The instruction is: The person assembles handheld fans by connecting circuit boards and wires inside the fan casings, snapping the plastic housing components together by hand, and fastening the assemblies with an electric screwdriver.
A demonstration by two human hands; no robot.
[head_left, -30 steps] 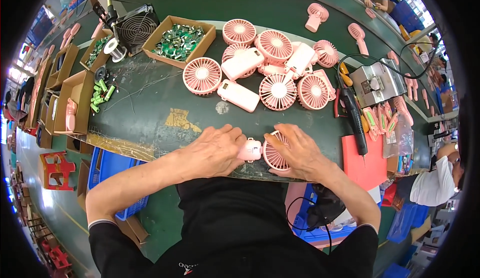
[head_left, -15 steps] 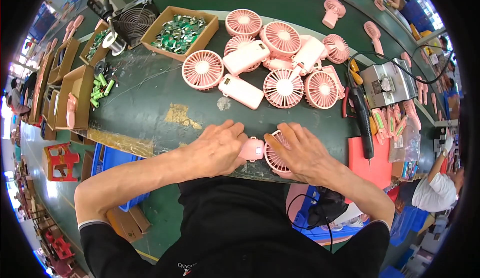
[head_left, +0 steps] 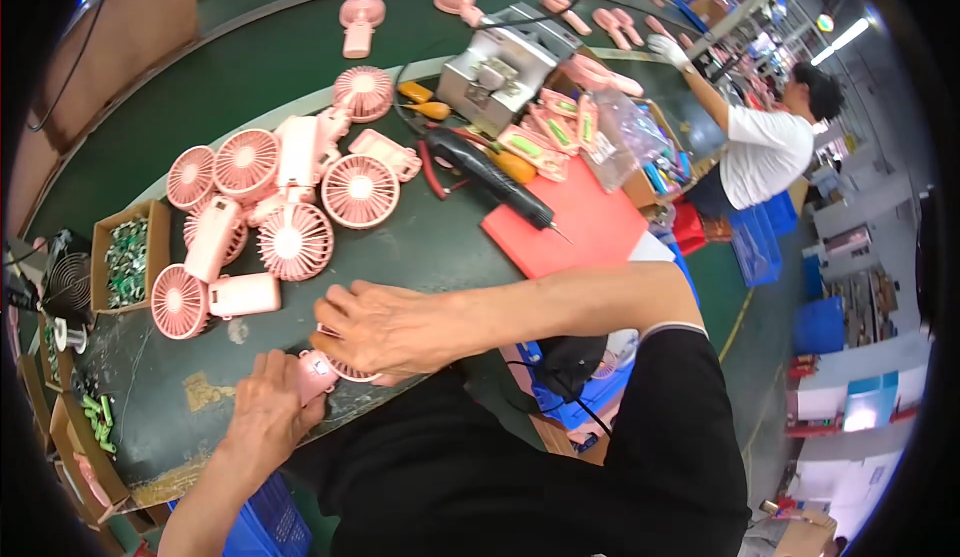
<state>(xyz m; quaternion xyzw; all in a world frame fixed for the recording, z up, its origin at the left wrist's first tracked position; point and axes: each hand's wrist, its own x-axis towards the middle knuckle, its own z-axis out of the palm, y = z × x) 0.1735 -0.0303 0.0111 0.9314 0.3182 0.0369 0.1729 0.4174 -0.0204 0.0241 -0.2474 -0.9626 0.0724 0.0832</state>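
Note:
A pink handheld fan lies at the table's near edge, its handle [head_left: 316,377] toward the left and its round grille mostly under my fingers. My left hand [head_left: 266,405] is closed round the handle. Across the grille lies my right hand [head_left: 390,329], fingers curled over it and gripping the head. Just beyond my hands is a pile of pink fans, among them a round fan head [head_left: 296,242] and a fan handle [head_left: 245,296].
A black electric screwdriver [head_left: 490,179] rests over a red sheet [head_left: 590,225], near a metal fixture [head_left: 495,82]. Leftward stand a cardboard box of circuit boards [head_left: 157,252] and green battery cells [head_left: 98,419]. A co-worker [head_left: 765,147] in white is at the far right.
The view has swung to the right, so the table now sits further left and the co-worker shows more fully. Both hands keep hold of the same fan.

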